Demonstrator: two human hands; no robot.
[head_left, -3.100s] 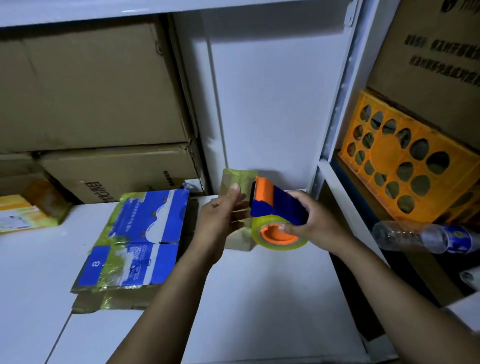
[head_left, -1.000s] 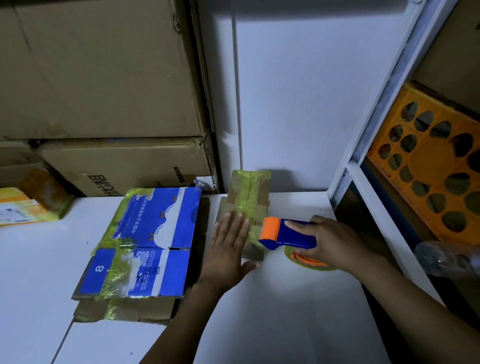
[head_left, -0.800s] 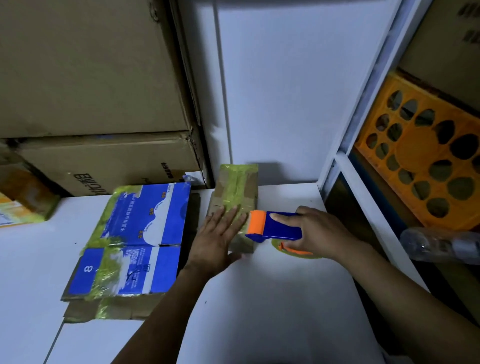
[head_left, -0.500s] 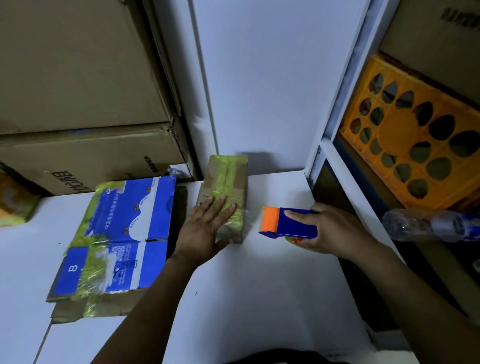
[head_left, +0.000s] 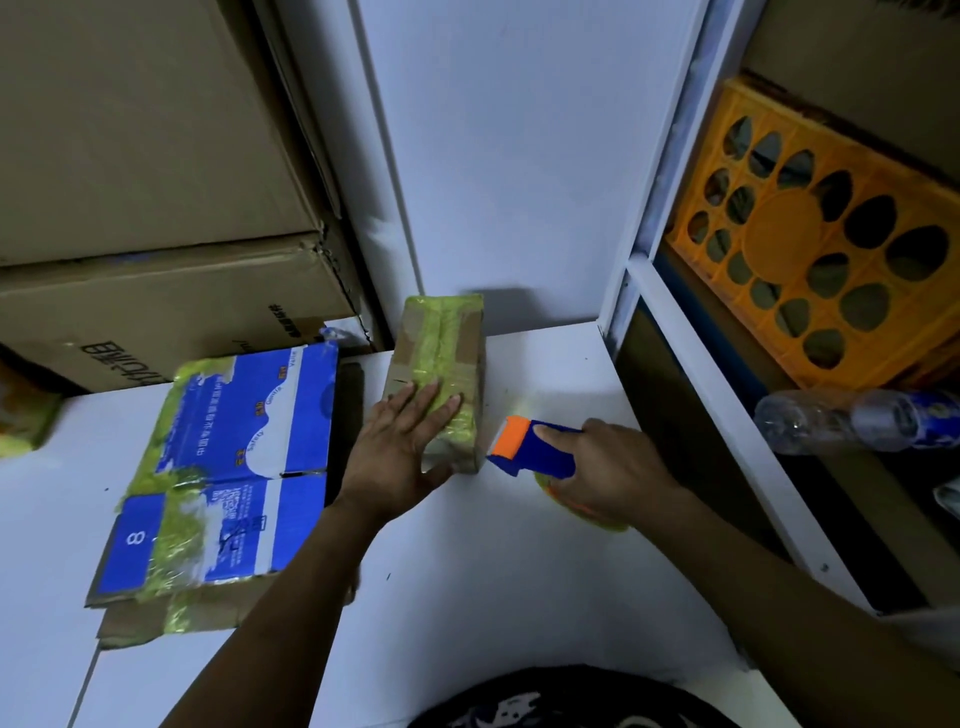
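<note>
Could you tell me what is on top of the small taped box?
The left hand rests flat on the box, over yellowish tape; the surface under the palm is hidden.

Two bare hands, bare forearms and a strip of dark printed clothing.

The left hand (head_left: 400, 447) and the right hand (head_left: 608, 467) are bare, and each runs into a forearm that is uncovered right to the edge of the view: the left forearm (head_left: 280, 592) and the right forearm (head_left: 779, 587). Short, rounded fingernails (head_left: 434, 384) catch a little light on the left hand, and one more shows on the right forefinger. At the bottom edge, between the forearms, sits a curved patch of black fabric garment with a pale grey-white print (head_left: 571, 699). The print is too blurred to make out, and which piece of clothing it is cannot be told.
</note>
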